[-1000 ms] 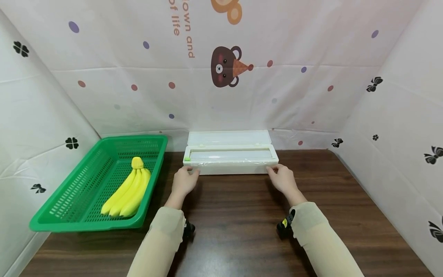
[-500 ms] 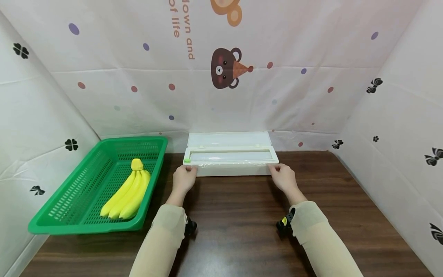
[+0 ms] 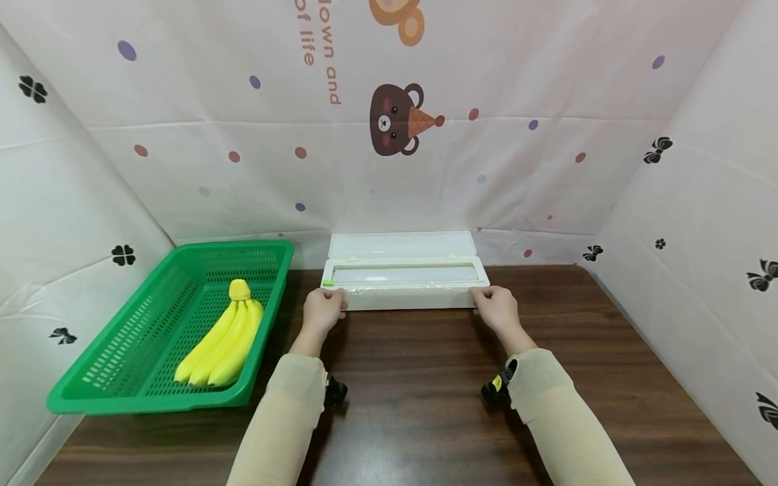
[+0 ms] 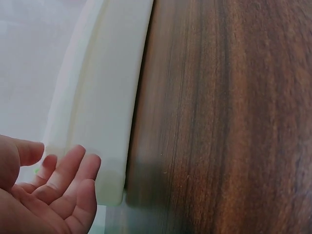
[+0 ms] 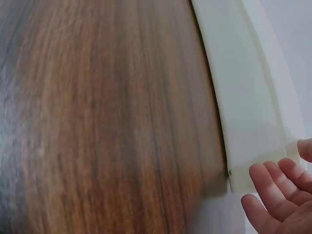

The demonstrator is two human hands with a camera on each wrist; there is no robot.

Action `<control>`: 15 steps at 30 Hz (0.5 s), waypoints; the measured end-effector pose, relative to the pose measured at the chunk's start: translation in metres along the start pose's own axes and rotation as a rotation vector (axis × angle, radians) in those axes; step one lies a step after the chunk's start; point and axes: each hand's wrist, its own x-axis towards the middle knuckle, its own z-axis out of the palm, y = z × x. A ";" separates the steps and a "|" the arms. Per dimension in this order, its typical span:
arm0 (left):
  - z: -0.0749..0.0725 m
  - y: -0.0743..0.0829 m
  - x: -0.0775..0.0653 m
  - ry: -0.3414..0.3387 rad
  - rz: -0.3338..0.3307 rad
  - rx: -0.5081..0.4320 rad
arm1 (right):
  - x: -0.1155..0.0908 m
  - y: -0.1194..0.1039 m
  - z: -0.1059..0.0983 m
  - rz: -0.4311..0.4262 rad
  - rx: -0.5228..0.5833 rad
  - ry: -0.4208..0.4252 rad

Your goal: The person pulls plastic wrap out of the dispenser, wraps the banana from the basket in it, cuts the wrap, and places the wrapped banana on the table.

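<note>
A long white cling film dispenser (image 3: 406, 300) stands at the back of the table, lid (image 3: 402, 244) raised behind it. A green slider (image 3: 328, 283) sits at its left end. Clear cling film (image 3: 389, 286) shows as glossy wrinkles along the top front edge. My left hand (image 3: 322, 312) is at the front left corner, pinching the film's edge between thumb and forefinger; the other fingers curl loosely before the dispenser's front (image 4: 109, 87). Mirroring it, my right hand (image 3: 497, 310) pinches the film at the front right corner. In the right wrist view its thumb is partly cut off.
A green plastic basket (image 3: 146, 403) stands on the left of the table, a bunch of yellow bananas (image 3: 227, 344) inside it. The dark wood table (image 3: 413, 391) extends in front of the dispenser. Printed white sheets (image 3: 516, 182) enclose the back and sides.
My left hand's fingers have drawn in closer to the dispenser's left corner, and my right hand has shifted slightly right at its corner. Dispenser, basket and bananas stay in place.
</note>
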 end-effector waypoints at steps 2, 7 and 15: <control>0.000 0.000 0.000 0.000 -0.004 -0.013 | 0.001 0.000 0.000 0.006 0.024 0.012; 0.001 0.001 0.001 0.001 -0.009 -0.020 | 0.003 0.000 0.002 0.026 0.095 0.020; -0.001 0.002 0.000 0.015 -0.013 -0.020 | 0.000 -0.007 0.000 0.033 0.152 0.040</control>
